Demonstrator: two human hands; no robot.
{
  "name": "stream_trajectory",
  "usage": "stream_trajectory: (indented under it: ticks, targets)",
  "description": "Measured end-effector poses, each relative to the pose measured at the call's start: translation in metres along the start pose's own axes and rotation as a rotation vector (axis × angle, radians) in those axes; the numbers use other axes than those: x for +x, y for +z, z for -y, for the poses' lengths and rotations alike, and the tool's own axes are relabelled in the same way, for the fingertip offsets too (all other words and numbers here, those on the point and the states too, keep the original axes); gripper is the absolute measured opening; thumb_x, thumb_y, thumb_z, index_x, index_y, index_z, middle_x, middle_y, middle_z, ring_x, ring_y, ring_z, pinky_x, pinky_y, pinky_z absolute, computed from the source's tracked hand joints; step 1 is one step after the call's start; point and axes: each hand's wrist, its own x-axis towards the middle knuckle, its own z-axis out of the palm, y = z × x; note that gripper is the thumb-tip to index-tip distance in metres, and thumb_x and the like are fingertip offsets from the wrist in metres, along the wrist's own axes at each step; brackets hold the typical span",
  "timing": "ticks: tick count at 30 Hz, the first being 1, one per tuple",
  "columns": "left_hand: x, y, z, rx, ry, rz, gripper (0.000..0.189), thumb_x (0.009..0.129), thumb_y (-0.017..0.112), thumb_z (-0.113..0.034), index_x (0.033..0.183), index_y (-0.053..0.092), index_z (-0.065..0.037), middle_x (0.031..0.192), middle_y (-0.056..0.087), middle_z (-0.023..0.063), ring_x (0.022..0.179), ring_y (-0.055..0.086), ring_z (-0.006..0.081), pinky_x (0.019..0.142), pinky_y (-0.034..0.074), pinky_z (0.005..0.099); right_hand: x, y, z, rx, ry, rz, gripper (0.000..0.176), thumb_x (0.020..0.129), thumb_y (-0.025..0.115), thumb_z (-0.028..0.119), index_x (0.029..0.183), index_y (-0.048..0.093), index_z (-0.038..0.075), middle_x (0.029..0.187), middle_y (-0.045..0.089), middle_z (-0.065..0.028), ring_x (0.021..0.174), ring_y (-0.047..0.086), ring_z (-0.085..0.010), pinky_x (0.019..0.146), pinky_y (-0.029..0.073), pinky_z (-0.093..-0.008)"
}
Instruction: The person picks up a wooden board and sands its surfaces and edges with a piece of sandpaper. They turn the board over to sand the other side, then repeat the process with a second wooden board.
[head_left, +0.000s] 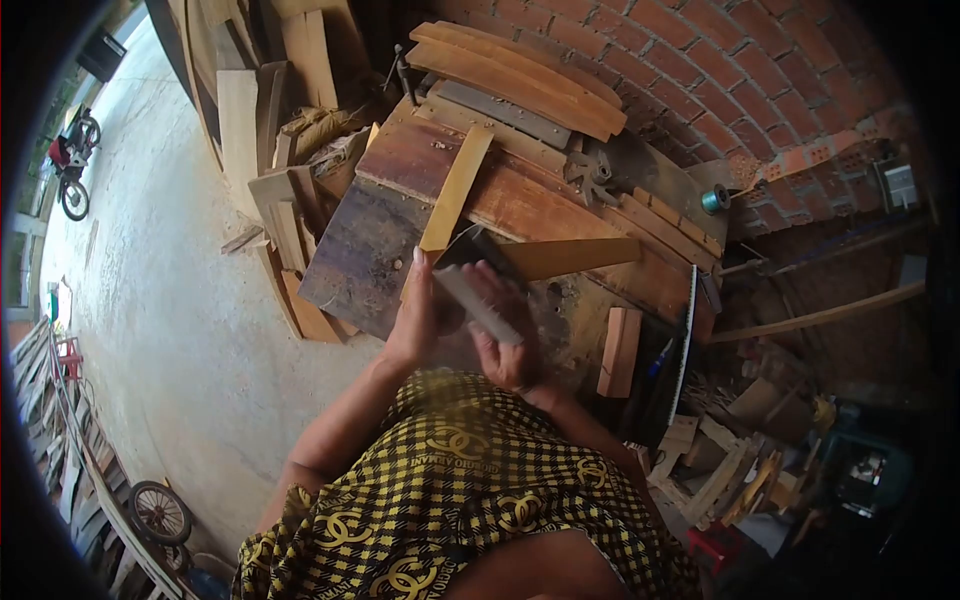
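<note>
My left hand is closed at the near end of a light wooden strip, its thumb pointing up along the wood; most of its fingers are hidden. In my right hand is a flat grey block, blurred by motion, with the fingers bent over its far side. Just beyond the hands sits a dark piece whose kind I cannot make out. A second wooden strip extends from it to the right. Both strips lie over a worn wooden workbench.
Curved boards lie at the bench's back, near a toothed metal cutter. A short wood block and a handsaw blade are at the right. Planks lean at the left. Wood scraps cover the floor at lower right.
</note>
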Motion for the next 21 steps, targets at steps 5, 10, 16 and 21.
stream_trajectory:
  ticks: [5,10,16,21]
  targets:
    - [-0.023,0.006,-0.047,0.407,0.193,0.094,0.039,0.099,0.05,-0.043,0.093,0.06,-0.006,0.061,0.046,-0.0046,0.053,0.038,0.0051,0.049,0.03,0.022,-0.037,-0.022,-0.084,0.075,0.416,-0.311,0.032,0.097,0.052,0.013,0.124,0.057,-0.002,0.124,0.059,-0.0222,0.115,0.057,-0.0356,0.097,0.043,-0.0407]
    - [-0.04,0.01,-0.066,0.773,0.287,0.158,0.026,0.095,0.057,-0.025,0.098,0.063,0.0,0.072,0.056,-0.0029,0.065,0.049,0.0056,0.058,0.042,0.0232,-0.054,-0.059,-0.119,-0.071,0.34,-0.421,0.027,0.096,0.057,0.016,0.115,0.059,-0.002,0.106,0.061,-0.0176,0.091,0.06,-0.0309,0.08,0.047,-0.0386]
    - [-0.052,0.041,-0.099,1.146,0.581,0.197,0.029,0.086,0.064,-0.017,0.112,0.067,-0.002,0.077,0.067,0.0091,0.066,0.065,0.0174,0.064,0.052,0.0307,-0.033,-0.072,-0.103,0.121,0.326,-0.402,0.032,0.09,0.064,0.013,0.119,0.058,0.0,0.112,0.058,-0.0171,0.098,0.059,-0.0311,0.083,0.046,-0.0411]
    - [-0.044,0.053,-0.093,1.381,0.649,0.228,0.024,0.08,0.069,-0.011,0.103,0.069,-0.002,0.076,0.067,0.0123,0.066,0.066,0.0291,0.061,0.051,0.0359,0.015,-0.078,0.011,0.042,-0.263,-0.131,0.04,0.089,0.06,0.012,0.127,0.055,0.002,0.136,0.053,-0.0181,0.109,0.058,-0.0312,0.093,0.043,-0.0425]
